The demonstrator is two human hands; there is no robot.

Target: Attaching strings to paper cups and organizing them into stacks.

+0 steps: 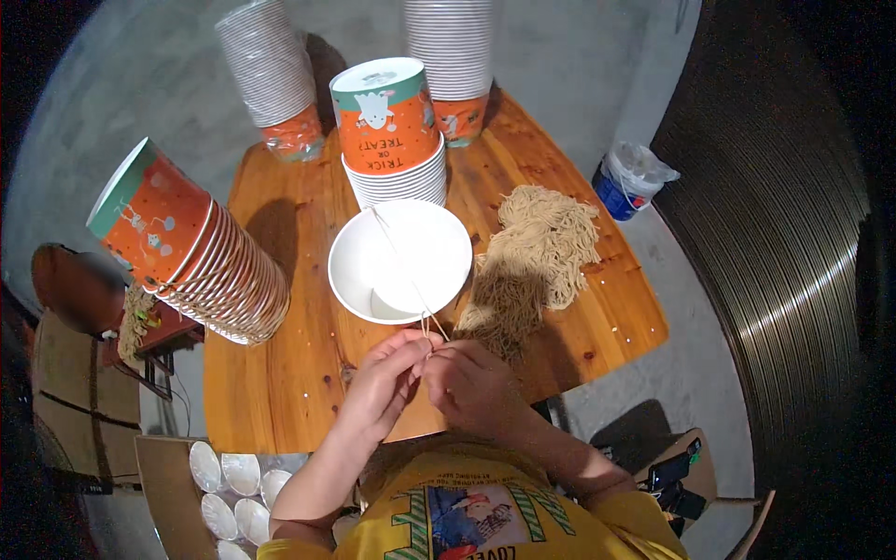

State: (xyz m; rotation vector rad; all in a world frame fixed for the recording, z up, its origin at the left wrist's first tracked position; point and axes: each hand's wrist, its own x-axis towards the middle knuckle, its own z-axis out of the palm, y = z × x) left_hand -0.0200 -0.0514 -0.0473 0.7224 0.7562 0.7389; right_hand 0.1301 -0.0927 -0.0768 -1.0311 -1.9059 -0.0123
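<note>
A white-lined paper bucket (401, 252) lies at the middle of the table, its open mouth facing me. A thin tan cord (402, 257) stretches across that mouth from its far left rim down to my fingers. My left hand (387, 378) pinches the cord just below the near rim. Close against it, my right hand (469, 381) is closed on the cord too, its fingertips partly hidden. Beside my right hand lies a heap of tan cords (549, 238), its near part in shadow.
At the left leans a stack of orange paper buckets (177, 224) with cords around them. Another upturned stack (387, 126) stands behind the bucket, with wrapped stacks (271, 70) further back. A box of white buckets (163, 485) sits low left; a blue pail (618, 193) stands right.
</note>
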